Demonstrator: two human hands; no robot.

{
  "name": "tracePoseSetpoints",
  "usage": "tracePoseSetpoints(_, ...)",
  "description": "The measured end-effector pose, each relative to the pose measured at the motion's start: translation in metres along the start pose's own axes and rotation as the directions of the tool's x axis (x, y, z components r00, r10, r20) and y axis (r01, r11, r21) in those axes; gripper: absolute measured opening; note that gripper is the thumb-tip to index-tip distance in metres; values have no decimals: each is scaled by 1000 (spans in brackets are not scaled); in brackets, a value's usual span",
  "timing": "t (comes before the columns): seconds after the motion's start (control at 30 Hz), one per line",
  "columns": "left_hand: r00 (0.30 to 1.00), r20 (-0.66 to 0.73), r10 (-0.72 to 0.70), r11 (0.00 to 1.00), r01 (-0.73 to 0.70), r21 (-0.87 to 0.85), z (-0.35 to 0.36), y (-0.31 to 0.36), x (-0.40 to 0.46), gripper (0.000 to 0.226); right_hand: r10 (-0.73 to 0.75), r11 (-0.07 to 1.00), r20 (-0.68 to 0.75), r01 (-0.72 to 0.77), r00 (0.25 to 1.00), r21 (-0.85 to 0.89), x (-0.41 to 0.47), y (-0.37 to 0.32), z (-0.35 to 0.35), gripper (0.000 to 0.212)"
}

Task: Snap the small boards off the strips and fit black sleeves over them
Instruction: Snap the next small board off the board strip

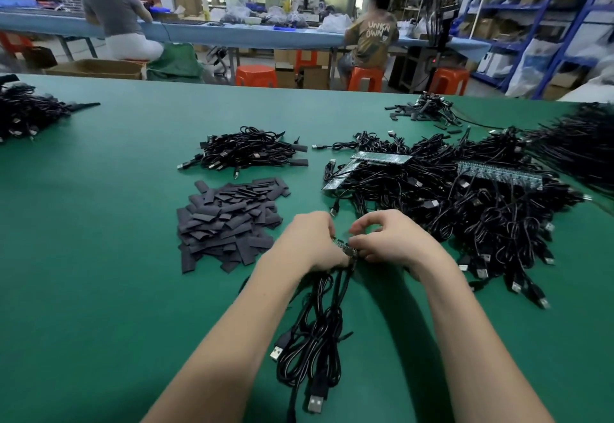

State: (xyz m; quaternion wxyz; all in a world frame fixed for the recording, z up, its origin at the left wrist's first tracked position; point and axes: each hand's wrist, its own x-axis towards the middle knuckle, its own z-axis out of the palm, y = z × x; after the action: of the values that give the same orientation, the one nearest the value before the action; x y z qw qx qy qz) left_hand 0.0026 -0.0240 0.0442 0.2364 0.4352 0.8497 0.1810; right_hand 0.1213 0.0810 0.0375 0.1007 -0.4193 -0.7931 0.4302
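Both hands, left (310, 240) and right (395, 240), pinch a board strip (345, 247) low over the counter (99, 256), apparently mid-snap; next, a sleeve from the pile (229, 220) alongside.

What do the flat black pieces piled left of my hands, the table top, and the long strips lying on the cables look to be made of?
Black pieces: likely thin matte plastic or rubbery tubing, flattened; dull, no shine.
Table top: green mat, probably rubber or vinyl; smooth with a soft sheen.
Strips: seemingly rigid circuit board with repeating small sections; the pale glare suggests a glossy coating.
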Motion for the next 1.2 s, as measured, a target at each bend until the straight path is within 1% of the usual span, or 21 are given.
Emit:
tracePoseSetpoints(0.07,998,53,14,993,-8,-120,-1,-9,2,51,-5,993,37,1,999,119,-2,3,-2,21)
tracePoseSetpoints(0.13,995,81,52,945,-23,-327,0,-20,3,51,-19,941,91,-12,996,338,-5,4,-4,25)
tracePoseSetpoints(0.2,994,74,81,821,-24,-571,2,-30,4,63,-41,847,145,-43,989,530,-8,4,-3,20)
tracePoseSetpoints(0.27,997,46,66,665,-10,-747,3,-37,6,72,-49,782,183,-77,982,618,-8,2,0,14)
tracePoseSetpoints(0.3,998,37,56,575,-2,-818,4,-39,7,68,-52,751,199,-93,979,653,-8,2,2,17)
tracePoseSetpoints(0.33,998,44,50,483,14,-875,5,-40,7,56,-55,717,209,-108,976,689,-8,2,5,21)
tracePoseSetpoints(0.4,994,68,83,385,31,-923,5,-40,6,16,-47,647,206,-127,978,752,-8,1,11,25)
tracePoseSetpoints(0.43,992,72,107,360,29,-933,6,-41,6,7,-41,615,196,-130,980,778,-7,0,13,25)
tracePoseSetpoints(0.57,978,102,181,244,56,-968,5,-40,5,10,-63,523,176,-118,982,844,-5,-1,19,15)
tracePoseSetpoints(0.73,937,242,252,79,229,-970,9,-37,2,19,-119,467,202,-124,972,876,-6,-5,17,6)
tracePoseSetpoints(0.77,931,257,259,35,257,-966,9,-35,1,16,-118,464,205,-129,972,876,-6,-6,17,5)
tracePoseSetpoints(0.87,913,268,308,-180,333,-926,6,-34,0,9,-134,432,226,-149,965,890,-8,-5,21,4)
tracePoseSetpoints(0.9,912,260,318,-182,328,-927,5,-35,0,10,-152,413,234,-154,960,898,-10,-5,21,5)
tracePoseSetpoints(0.93,919,249,307,-118,297,-948,3,-36,1,12,-177,399,240,-154,955,904,-12,-5,19,5)
tracePoseSetpoints(0.97,937,222,268,12,227,-974,4,-37,3,16,-206,394,242,-146,948,908,-14,-5,16,4)
tracePoseSetpoints(1.0,963,167,209,192,127,-973,5,-39,4,21,-233,393,239,-134,943,910,-16,-5,12,5)
tracePoseSetpoints(1.07,996,-13,93,562,-64,-825,13,-41,3,30,-268,400,222,-101,937,911,-18,-7,-1,10)
tracePoseSetpoints(1.1,990,-106,89,681,-138,-720,19,-42,3,35,-282,411,209,-79,937,908,-18,-9,-8,11)
tracePoseSetpoints(1.13,977,-177,115,746,-203,-634,25,-40,2,37,-287,435,197,-56,937,899,-19,-12,-14,10)
tracePoseSetpoints(1.17,961,-233,147,767,-260,-586,30,-38,0,37,-275,467,185,-37,943,884,-18,-14,-17,7)
tracePoseSetpoints(1.2,943,-286,170,749,-313,-584,35,-36,-2,33,-244,504,169,-24,955,864,-18,-18,-18,7)
